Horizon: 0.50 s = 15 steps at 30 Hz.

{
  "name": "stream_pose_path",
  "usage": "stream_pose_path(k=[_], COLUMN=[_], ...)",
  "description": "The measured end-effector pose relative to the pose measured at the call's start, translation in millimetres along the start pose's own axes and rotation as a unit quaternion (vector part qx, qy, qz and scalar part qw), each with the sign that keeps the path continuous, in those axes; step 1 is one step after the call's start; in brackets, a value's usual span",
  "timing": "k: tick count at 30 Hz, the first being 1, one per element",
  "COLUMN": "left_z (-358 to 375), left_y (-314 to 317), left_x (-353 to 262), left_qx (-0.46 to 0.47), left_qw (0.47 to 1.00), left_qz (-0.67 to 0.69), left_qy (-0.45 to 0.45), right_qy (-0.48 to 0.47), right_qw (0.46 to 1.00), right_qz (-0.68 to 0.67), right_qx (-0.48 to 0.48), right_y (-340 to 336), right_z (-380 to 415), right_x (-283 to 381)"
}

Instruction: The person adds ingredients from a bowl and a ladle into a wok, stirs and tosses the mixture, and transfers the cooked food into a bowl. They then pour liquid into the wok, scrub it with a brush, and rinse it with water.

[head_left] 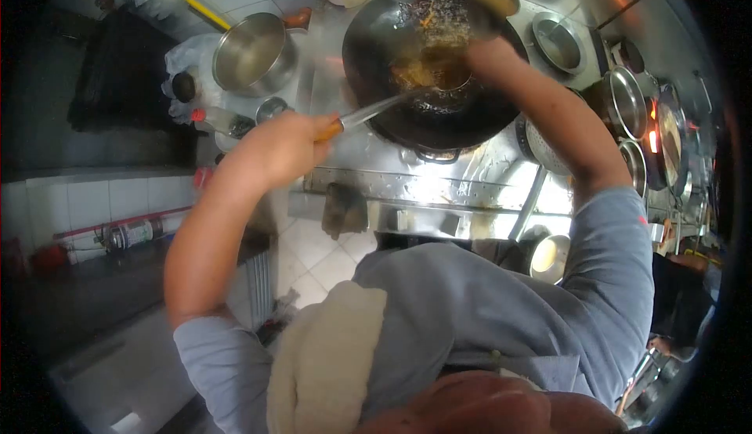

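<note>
My left hand [286, 150] is closed around the orange-brown handle of a long metal cooking tool [376, 109]. Its shaft slants up to the right into a large black wok [368, 50], where a round rim shows at its far end. Brown liquid with bits of food [439, 27] and froth lies in the wok. Over the wok's right side, my right hand [495, 59] is smeared by motion, and I cannot tell whether it holds anything.
A deep steel pot [254, 54] and a red-capped bottle [223, 123] stand left of the wok. On the right are a metal bowl [558, 42], more pans [627, 101] and a flame [653, 136]. Another person [685, 301] is at the far right edge.
</note>
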<state>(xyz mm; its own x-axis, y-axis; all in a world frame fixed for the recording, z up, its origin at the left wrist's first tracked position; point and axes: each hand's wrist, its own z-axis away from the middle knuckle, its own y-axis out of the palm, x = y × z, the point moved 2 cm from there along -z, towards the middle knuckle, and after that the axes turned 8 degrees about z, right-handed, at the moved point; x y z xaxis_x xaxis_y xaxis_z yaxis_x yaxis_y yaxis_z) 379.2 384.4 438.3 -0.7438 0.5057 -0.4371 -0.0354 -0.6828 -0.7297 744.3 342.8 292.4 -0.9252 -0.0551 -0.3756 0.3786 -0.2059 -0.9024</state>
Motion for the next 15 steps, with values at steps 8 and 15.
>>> stream_pose_path(k=[8, 15], left_z=[1, 4], left_y=[1, 12], left_x=[1, -4], left_qx=[-0.006, -0.035], left_qw=[0.999, 0.975], left_qz=[-0.043, -0.213], left_qy=[0.028, 0.047], right_qy=[0.047, 0.007], right_qw=[0.999, 1.0], right_qz=[0.011, 0.015], right_qx=[-0.009, 0.007], right_y=[15, 2], right_z=[20, 40], right_x=[-3, 4])
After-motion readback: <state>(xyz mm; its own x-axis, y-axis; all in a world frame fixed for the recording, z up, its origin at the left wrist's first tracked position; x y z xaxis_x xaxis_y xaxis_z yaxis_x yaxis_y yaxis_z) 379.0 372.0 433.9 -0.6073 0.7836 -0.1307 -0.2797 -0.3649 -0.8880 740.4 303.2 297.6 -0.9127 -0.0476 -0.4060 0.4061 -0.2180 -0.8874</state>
